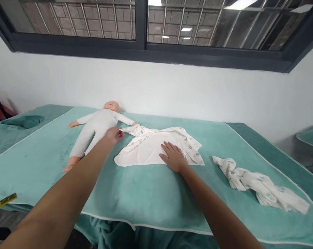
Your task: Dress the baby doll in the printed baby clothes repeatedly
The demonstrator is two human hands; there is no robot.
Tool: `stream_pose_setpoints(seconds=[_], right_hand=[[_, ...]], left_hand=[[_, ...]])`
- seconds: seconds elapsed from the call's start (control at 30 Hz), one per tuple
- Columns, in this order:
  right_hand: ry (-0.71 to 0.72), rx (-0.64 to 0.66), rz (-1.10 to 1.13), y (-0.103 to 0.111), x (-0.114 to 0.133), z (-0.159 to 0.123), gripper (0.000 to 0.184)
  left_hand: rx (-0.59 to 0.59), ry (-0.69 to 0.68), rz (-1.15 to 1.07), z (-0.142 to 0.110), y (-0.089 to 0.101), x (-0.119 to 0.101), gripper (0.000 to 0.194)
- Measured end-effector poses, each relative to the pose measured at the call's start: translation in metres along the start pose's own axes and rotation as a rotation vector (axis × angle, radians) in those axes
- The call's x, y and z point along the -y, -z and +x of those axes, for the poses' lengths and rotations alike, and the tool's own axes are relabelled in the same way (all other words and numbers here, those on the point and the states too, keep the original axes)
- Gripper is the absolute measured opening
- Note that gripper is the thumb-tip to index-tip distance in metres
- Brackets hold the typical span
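A white baby top (148, 148) with small green prints lies spread on the green cover, its plain inner side partly showing. My left hand (115, 135) is closed on the end of its left sleeve, close to the doll's side. Flat on the right half of the top rests my right hand (173, 157), fingers spread. A baby doll (101, 122) in a white body suit lies on its back to the left, head toward the wall. My left forearm passes in front of one of its legs.
Crumpled printed baby clothing (260, 185) lies at the right. The green cover (146, 197) has a white-edged border and hangs over the front. A white wall (156, 90) and a dark window frame (141, 46) stand behind. A yellow strip (3, 202) shows at the left edge.
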State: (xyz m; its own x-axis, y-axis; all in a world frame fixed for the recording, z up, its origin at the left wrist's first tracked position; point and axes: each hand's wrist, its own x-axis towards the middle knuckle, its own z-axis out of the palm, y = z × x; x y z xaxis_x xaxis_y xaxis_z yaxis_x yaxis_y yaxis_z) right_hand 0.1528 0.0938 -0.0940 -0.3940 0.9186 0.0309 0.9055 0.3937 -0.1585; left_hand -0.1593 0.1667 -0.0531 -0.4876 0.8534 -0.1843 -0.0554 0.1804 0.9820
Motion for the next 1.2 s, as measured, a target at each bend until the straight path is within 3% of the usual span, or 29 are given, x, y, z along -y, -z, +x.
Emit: stream_pose_setpoints(seconds=[0.17, 0.33, 0.5, 0.67, 0.77, 0.87, 0.97, 1.1, 1.2], right_hand=[[-0.002, -0.004, 0.016, -0.001, -0.001, 0.0, 0.061], [-0.002, -0.001, 0.018, 0.0, -0.001, -0.001, 0.061], [-0.006, -0.002, 0.052, 0.002, -0.001, -0.002, 0.06], [0.0, -0.083, 0.134, -0.004, -0.002, -0.001, 0.055], [-0.001, -0.222, 0.265, -0.009, -0.002, -0.001, 0.046], [-0.136, -0.453, 0.469, -0.005, -0.012, -0.003, 0.037], [-0.379, -0.617, 0.543, 0.009, -0.044, -0.012, 0.031], [-0.643, -0.677, 0.534, 0.027, -0.103, -0.025, 0.024], [-0.678, -0.64, 0.6, 0.03, -0.126, -0.02, 0.022]], left_hand=[[-0.073, 0.012, 0.001, -0.007, -0.004, 0.008, 0.026], [-0.168, -0.155, 0.157, -0.031, -0.026, 0.036, 0.038], [0.042, -0.458, 0.434, -0.064, -0.037, 0.045, 0.026], [0.318, -0.975, 1.001, -0.091, -0.05, 0.064, 0.041], [0.455, -0.947, 1.035, -0.09, -0.052, 0.075, 0.044], [0.398, -0.866, 1.073, -0.084, -0.05, 0.078, 0.045], [0.355, -0.856, 1.122, -0.082, -0.048, 0.079, 0.046], [0.339, -0.859, 1.153, -0.082, -0.049, 0.08, 0.047], [0.327, -0.862, 1.154, -0.082, -0.05, 0.081, 0.046]])
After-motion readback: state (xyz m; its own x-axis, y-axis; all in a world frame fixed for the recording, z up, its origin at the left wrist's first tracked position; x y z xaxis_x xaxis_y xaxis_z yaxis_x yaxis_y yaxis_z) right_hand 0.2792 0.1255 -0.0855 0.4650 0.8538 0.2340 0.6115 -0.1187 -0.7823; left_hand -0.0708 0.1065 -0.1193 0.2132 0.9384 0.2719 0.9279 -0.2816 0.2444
